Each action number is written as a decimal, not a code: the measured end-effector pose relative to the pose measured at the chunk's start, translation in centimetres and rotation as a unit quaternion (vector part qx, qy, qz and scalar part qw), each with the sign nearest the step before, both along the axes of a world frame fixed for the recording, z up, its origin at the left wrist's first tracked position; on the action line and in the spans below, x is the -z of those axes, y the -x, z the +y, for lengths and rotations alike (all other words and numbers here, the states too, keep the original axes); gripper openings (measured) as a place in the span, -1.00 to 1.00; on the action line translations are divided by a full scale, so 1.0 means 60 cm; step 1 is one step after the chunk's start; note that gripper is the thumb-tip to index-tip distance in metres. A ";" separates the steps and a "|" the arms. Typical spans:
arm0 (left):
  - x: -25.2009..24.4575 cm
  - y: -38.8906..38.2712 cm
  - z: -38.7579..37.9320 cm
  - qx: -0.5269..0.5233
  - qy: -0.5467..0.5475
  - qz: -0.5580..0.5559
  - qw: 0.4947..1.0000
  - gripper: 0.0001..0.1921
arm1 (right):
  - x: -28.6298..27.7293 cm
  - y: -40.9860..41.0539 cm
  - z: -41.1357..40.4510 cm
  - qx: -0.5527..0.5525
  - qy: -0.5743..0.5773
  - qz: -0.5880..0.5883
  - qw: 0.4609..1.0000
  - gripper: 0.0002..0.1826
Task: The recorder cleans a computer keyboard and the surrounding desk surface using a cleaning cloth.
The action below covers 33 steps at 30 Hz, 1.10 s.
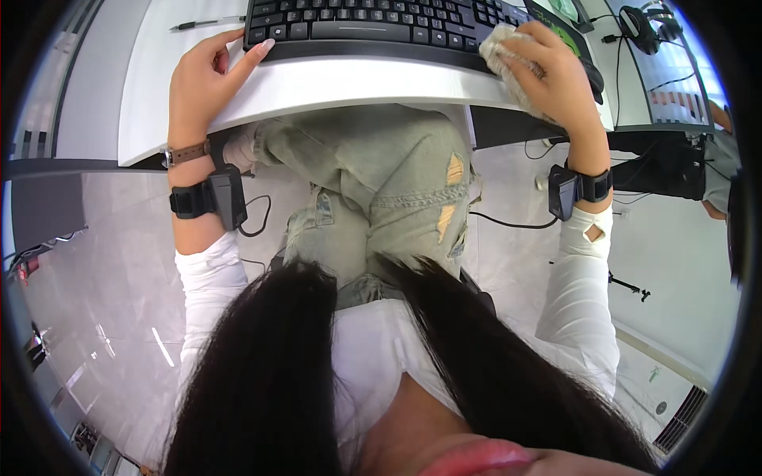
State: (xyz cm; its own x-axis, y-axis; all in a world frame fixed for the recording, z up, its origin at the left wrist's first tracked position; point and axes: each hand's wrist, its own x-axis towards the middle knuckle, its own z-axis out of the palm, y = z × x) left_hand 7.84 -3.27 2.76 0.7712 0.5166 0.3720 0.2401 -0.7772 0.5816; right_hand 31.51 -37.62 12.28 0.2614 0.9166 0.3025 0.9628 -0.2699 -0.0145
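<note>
A black keyboard (369, 30) lies on the white desk (333, 77), its far part cut off by the top rim of the picture. My left hand (205, 77) rests at its near left corner, thumb on the front edge, fingers apart and partly hidden by the hand. In my right hand (553, 77) is a crumpled light cloth (506, 56), gripped between thumb and fingers against the keyboard's near right corner. The cloth hangs down towards the desk's front edge.
A pen (205, 24) lies left of the keyboard. Beyond my right hand are a dark mouse (591, 77) on a black and green mouse pad (562, 35), and black headphones (640, 27) with cables. Another person's dark-clothed legs (661, 160) show at the right.
</note>
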 end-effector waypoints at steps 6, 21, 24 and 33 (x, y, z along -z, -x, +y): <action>0.002 -0.004 -0.001 0.015 -0.010 -0.013 1.000 -0.47 | 0.020 -0.011 0.026 -0.040 0.032 -0.208 0.977 -0.73; 0.004 -0.007 -0.002 0.026 0.004 -0.042 0.999 -0.48 | 0.023 -0.004 0.032 -0.074 0.087 -0.186 0.976 -0.76; 0.003 -0.009 -0.004 0.032 0.002 -0.045 0.998 -0.48 | 0.017 -0.012 0.040 -0.079 0.088 -0.192 0.974 -0.78; 0.004 -0.007 -0.004 0.034 -0.009 -0.045 0.998 -0.48 | -0.003 -0.009 0.040 -0.078 0.085 -0.148 0.982 -0.79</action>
